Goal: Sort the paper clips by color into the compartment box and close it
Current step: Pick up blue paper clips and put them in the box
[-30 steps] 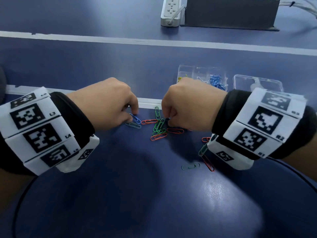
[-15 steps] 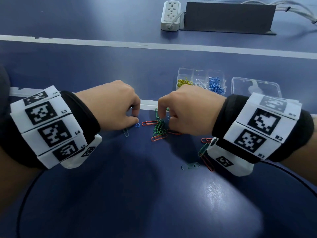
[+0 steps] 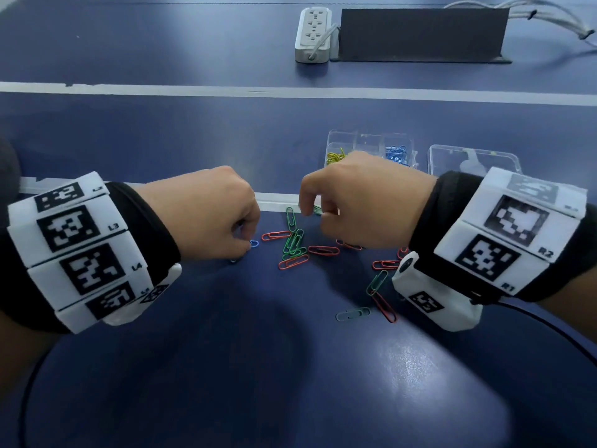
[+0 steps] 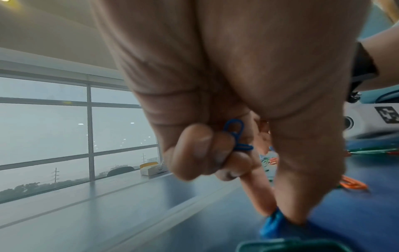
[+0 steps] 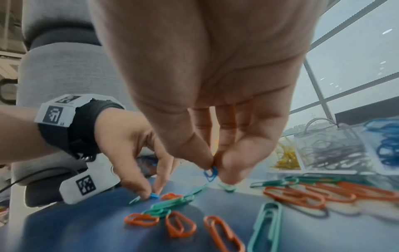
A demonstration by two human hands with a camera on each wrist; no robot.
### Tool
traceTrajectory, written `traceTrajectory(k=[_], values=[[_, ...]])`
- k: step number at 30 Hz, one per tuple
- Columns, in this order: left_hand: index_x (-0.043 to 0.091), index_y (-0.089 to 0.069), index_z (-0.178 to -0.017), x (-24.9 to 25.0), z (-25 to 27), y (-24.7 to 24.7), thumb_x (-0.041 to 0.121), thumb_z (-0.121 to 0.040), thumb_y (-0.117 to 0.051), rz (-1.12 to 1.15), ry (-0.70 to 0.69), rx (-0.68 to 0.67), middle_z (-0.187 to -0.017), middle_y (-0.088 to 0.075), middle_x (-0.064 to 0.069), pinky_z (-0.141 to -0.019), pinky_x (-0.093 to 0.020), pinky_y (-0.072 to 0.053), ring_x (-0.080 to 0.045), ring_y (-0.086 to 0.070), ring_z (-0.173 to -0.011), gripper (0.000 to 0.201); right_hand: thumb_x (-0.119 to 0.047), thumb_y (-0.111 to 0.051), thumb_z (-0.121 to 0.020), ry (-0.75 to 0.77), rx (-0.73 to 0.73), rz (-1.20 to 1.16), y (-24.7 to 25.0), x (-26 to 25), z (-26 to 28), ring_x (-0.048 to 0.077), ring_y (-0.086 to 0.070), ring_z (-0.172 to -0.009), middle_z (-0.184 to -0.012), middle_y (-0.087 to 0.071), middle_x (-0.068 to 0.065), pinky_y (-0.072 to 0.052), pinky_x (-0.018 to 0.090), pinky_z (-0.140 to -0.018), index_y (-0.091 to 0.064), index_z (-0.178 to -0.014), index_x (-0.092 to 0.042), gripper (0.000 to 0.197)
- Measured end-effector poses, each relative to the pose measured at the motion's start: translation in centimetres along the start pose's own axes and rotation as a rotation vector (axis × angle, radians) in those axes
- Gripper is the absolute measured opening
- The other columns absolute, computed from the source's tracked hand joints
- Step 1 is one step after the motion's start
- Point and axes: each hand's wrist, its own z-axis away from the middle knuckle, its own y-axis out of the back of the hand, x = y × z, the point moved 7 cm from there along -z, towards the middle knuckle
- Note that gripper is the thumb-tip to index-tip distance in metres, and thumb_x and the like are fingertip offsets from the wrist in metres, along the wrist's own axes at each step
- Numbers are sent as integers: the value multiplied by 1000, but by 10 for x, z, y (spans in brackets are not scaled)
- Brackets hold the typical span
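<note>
Green and orange paper clips [image 3: 294, 244] lie scattered on the blue table between my hands. My left hand [image 3: 206, 215] keeps blue clips [image 4: 234, 136] tucked under its curled fingers, while thumb and forefinger pinch another blue clip [image 3: 254, 243] on the table. My right hand [image 3: 361, 202] pinches a blue clip [image 5: 211, 173] between thumb and fingertips, just above the pile. The clear compartment box [image 3: 342, 140] stands open behind the right hand, with yellow clips [image 3: 335, 156], grey clips [image 5: 332, 153] and blue clips [image 3: 396, 154] in separate compartments.
The box's clear lid [image 3: 473, 158] lies flat to the right of the box. A white power strip [image 3: 314, 33] and a dark panel [image 3: 420, 33] stand at the far edge. More orange and green clips [image 3: 378, 289] lie under the right wrist.
My right hand has risen from the pile with a blue clip pinched. The left hand has drawn back slightly left, pinching a blue clip on the table.
</note>
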Motion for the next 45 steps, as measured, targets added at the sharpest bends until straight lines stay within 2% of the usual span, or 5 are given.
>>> traceTrajectory(k=[13, 18, 35, 42, 45], values=[[18, -63, -85, 46, -78, 83, 27, -77, -56, 241, -39, 268, -64, -50, 9, -68, -23, -35, -7, -44, -59, 13, -14, -55, -75, -388, 379, -333, 57, 112, 8, -5, -57, -48, -57, -61, -12, -52, 23, -71, -67, -70, -28, 19], [19, -68, -90, 70, -121, 101, 21, -79, -58, 203, -67, 303, -62, -49, 11, -69, -25, -38, -14, -50, -73, 15, -15, -55, -81, -470, 383, -281, 52, 132, 10, 18, -63, -82, -76, -63, -2, -49, 24, -82, -73, -91, -23, 22], [26, -71, -101, 108, -151, 105, 22, -78, -69, 35, -152, 225, -95, -71, 3, -89, -34, -51, -14, -63, -81, 23, -20, -52, -84, -463, 343, -301, 50, 151, 43, 13, -52, -84, -88, -63, -5, -34, 21, -77, -65, -109, -27, 29], [25, -65, -101, 76, -142, 101, 17, -84, -60, 406, -57, 245, -81, -70, 9, -67, -26, -57, -5, -66, -55, 19, -19, -50, -85, -436, 346, -316, 49, 143, 44, 14, -51, -84, -87, -64, -5, -32, 20, -78, -65, -107, -28, 28], [20, -70, -89, 68, -143, 100, 25, -83, -63, 191, 0, 251, -61, -55, 14, -59, -23, -44, -5, -53, -55, 11, -18, -50, -86, -434, 331, -310, 46, 140, 44, 13, -50, -83, -86, -62, -6, -31, 19, -77, -65, -107, -27, 27]])
